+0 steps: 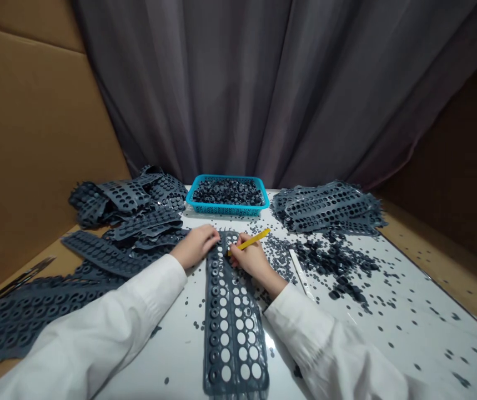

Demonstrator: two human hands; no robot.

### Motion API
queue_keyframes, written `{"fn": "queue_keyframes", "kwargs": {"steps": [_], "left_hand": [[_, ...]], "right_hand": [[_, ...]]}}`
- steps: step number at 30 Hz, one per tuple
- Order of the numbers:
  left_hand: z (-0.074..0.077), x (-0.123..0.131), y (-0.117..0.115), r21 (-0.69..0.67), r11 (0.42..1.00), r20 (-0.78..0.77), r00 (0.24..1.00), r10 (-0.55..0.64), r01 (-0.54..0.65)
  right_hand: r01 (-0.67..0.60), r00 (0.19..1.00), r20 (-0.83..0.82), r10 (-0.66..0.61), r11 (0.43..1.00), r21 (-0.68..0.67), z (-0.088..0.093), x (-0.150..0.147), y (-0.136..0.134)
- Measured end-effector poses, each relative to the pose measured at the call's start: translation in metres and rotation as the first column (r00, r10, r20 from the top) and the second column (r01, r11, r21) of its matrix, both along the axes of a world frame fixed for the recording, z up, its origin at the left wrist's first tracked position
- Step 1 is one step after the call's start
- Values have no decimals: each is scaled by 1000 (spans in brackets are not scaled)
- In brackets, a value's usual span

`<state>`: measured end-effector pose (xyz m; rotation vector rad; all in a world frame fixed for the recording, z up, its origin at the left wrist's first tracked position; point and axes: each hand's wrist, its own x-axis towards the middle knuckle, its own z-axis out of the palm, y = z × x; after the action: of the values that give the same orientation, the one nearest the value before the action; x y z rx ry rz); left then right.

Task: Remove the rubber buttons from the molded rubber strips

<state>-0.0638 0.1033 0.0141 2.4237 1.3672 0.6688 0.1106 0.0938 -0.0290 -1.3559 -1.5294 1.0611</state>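
Now, with a blue basket [227, 210] and loose discs [334, 258] ahead, your right fingers [236, 244] pinch a yellow stick [253, 240], left fingers [212, 236] curled against the perforated sheet [232, 316].

This is a small work corner in a workshop; a gray curtain [271, 83] hangs at 12 o'clock, and a big cardboard wall [25, 139] stands at 9 o'clock; dark rubber sheets with holes [321, 208] lie in piles on a white table [408, 328], and a blue basket [227, 195] of small round bits sits at 12 o'clock.
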Motion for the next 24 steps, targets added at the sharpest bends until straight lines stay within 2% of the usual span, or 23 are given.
{"fn": "queue_keyframes", "kwargs": {"steps": [4,7,12,17,20,24], "left_hand": [[16,-12,18,49,975,162,965,206,-216],[20,-7,36,22,955,190,939,288,-297],[25,12,84,11,935,129,928,350,-354],[35,3,132,22,911,51,910,411,-413],[36,-3,150,21,914,45,913,405,-406],[32,3,165,3,944,60,942,330,-331]], "right_hand": [[-7,1000,-16,6,1000,-12,2,-1,-1],[-5,1000,-22,5,1000,-7,4,-1,-2],[-3,999,-34,3,1000,-6,2,-2,-2],[-4,999,-43,4,1000,3,-4,-2,0],[1,999,-50,0,1000,11,-5,-3,1],[9,998,-55,-8,1000,9,-5,-3,1]]}}
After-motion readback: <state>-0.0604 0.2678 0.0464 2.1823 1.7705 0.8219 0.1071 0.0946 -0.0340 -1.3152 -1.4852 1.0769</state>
